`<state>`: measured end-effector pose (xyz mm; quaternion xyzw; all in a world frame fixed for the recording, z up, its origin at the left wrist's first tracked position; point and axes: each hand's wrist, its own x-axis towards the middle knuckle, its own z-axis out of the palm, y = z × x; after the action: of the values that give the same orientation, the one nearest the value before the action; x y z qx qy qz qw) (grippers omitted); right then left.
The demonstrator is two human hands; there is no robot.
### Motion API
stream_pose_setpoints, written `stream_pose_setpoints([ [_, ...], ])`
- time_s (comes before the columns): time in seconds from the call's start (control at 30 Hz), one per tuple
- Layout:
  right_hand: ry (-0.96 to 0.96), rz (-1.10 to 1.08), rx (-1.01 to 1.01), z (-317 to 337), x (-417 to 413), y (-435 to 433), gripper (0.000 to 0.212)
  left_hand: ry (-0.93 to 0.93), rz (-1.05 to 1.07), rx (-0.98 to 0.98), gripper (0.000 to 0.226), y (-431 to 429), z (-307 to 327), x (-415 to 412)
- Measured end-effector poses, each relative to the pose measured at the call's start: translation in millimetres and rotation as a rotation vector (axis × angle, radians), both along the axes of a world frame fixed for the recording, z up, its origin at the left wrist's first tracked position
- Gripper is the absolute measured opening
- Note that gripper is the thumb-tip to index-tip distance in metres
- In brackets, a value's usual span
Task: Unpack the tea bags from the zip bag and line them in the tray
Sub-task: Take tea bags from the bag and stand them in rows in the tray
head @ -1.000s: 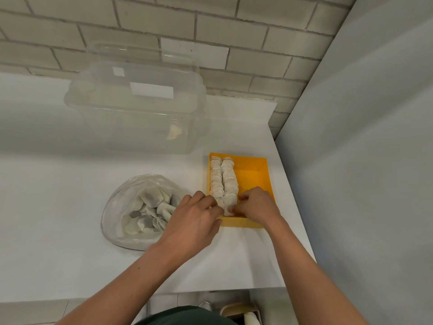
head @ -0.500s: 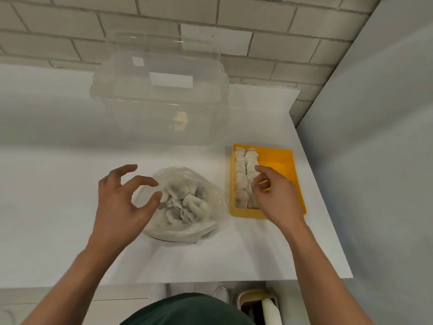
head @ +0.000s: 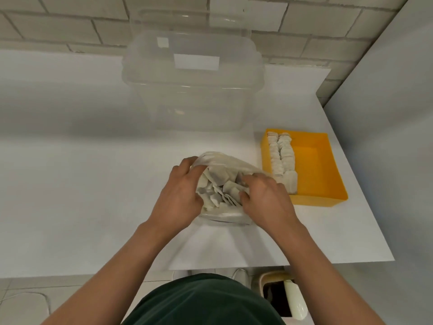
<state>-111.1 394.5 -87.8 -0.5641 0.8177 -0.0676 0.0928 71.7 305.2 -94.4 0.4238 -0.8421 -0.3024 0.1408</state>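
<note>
While both of my hands are at the mouth of the zip bag (head: 225,161), the bag lies on the white table (head: 70,160) just left of the yellow tray (head: 314,165), almost touching the tray's left wall. My left hand (head: 180,193) grips the side of the bag that is farther from the tray, with the fingers curled over the plastic rim and holding it open. My right hand (head: 267,202) is at the side nearer the tray. Its fingers and thumb curl in around some of the loose tea bags (head: 218,188) heaped inside. How many it holds I cannot tell.

Inside the tray, two rows (head: 281,160) of tea bags stand on edge along the left wall, running from the far end to the near end. The right part of the tray floor is bare yellow.

Behind the tray and to its left, a large clear plastic box (head: 192,90) with a lid stands on the table against the tiled wall (head: 70,19). Below the tray, past the table's near edge, a small bin (head: 281,294) sits on the floor.
</note>
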Motion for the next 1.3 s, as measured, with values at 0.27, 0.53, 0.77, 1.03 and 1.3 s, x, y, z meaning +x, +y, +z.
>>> stream_pose_setpoints([
  [0.27, -0.128, -0.138, 0.051, -9, 13, -59, 0.022, -0.011, -0.136, -0.012, 0.083, -18, -2, 0],
  [0.53, -0.098, -0.199, 0.012, -27, 21, -72, 0.026, 0.173, -0.15, 0.117, 0.075, -31, -7, 2],
  [0.77, -0.041, -0.152, -0.011, -23, 28, -64, 0.028, 0.25, -0.064, 0.198, 0.073, -38, -10, 4],
  [1.03, -0.409, -0.209, -0.237, 17, 14, -26, 0.018, 0.413, 0.03, 0.19, 0.045, -35, 13, 15],
  [1.3, -1.291, -0.314, -0.512, 61, 14, -10, 0.024, 0.645, 0.061, 0.628, 0.051, -10, 49, 14],
])
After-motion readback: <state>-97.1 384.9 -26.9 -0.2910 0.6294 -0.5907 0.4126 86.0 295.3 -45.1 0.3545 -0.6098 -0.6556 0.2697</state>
